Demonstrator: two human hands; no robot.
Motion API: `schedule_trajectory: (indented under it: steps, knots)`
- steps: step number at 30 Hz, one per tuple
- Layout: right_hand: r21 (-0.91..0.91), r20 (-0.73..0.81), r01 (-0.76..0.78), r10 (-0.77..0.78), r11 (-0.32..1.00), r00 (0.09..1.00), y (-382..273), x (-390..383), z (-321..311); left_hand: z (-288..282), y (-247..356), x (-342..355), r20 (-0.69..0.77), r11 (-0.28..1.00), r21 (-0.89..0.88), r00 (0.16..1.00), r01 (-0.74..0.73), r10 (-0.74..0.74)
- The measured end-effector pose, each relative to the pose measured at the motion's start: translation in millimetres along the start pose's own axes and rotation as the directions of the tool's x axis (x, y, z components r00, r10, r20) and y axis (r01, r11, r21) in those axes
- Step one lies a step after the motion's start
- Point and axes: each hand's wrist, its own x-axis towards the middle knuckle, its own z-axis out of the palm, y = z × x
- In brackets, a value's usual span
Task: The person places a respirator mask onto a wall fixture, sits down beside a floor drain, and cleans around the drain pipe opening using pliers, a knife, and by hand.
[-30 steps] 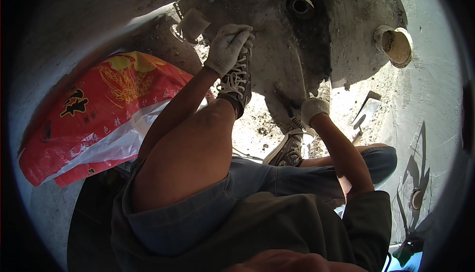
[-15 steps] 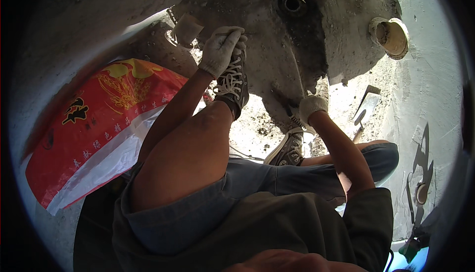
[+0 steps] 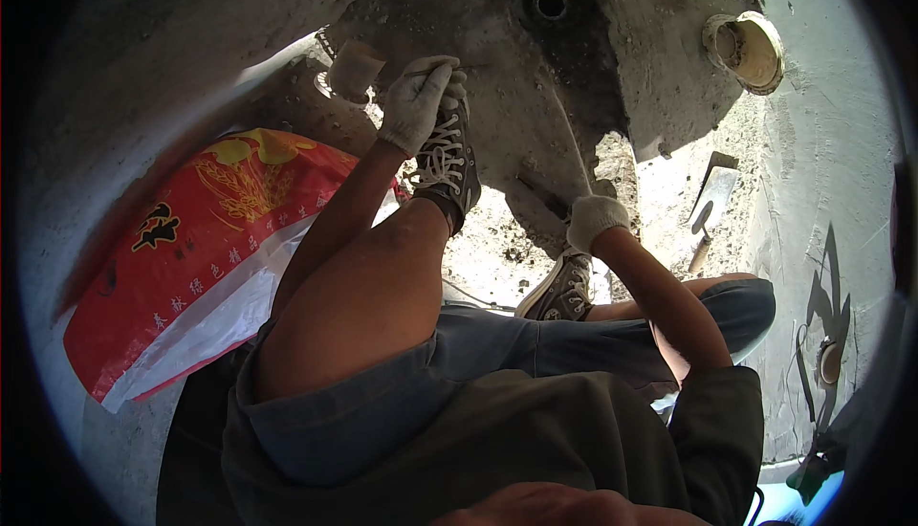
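My left hand (image 3: 419, 103), in a pale work glove, is closed just above the toe of my left sneaker (image 3: 446, 158). A thin dark sliver (image 3: 473, 68) sticks out to the right from its fingers; its kind is unclear. My right hand (image 3: 597, 223), gloved too, is closed above my right sneaker (image 3: 557, 294). It grips a narrow dark-tipped hand tool (image 3: 545, 193), pointing up and left over the shaded grey cement floor (image 3: 502, 134). The tool's handle is hidden inside the glove.
A round drain pipe opening (image 3: 551, 5) lies ahead in dark, damp-looking cement. Pipe stubs stand at the right (image 3: 751, 53) and left (image 3: 356, 69). A trowel (image 3: 713, 199) rests on sunlit rubble by the right wall. A red and white sack (image 3: 182, 230) lies left of my leg.
My right hand has turned and shifted slightly left and down, and the dark tool tip now shows clearly. The left hand keeps its grip by the shoe. The whole view has shifted a little.
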Motion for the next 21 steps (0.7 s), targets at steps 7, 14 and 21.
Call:
schedule_trajectory:
  steps: [7,14,21]
  knots:
    - [0.252,0.126,0.134,-0.170,0.958,0.977,-11.0,8.2,10.7,5.9,5.2,4.6,0.000,0.998,-0.038,0.999,0.052,-0.052]
    - [0.517,-0.037,0.345,-0.382,0.783,0.923,1.4,-5.4,5.2,21.8,34.4,11.6,0.076,1.000,-0.005,0.997,0.023,-0.023]
    - [0.709,-0.107,0.305,-0.331,0.636,0.938,6.5,-39.5,-46.5,45.4,134.8,24.7,0.425,0.896,0.381,0.904,-0.228,0.050]
